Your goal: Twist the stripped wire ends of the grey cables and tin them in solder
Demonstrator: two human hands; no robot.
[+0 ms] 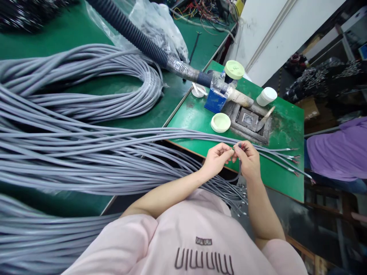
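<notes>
My right hand (pixel 250 159) is closed on the end of a grey cable (pixel 239 172), with small dark and red wires showing at the fingertips. My left hand (pixel 218 159) pinches the thin wire ends of the same cable, its fingertips almost touching those of the right. From the right hand the cable curves down towards my lap. Just beyond the hands, several grey cables (pixel 189 133) run across the green board (pixel 189 114), their stripped ends fanned out to the right. More cable ends (pixel 236 198) hang in a bundle below my wrists.
A coiled grey cable bundle (pixel 143 91) fills the left table. Beyond my hands are a grimy metal pot (pixel 249 119) with a scraper, a pale green lid (pixel 220 123), a white jar (pixel 266 96), a blue box (pixel 215 100) and a black hose (pixel 137 36). At right sits a person in purple (pixel 338 149).
</notes>
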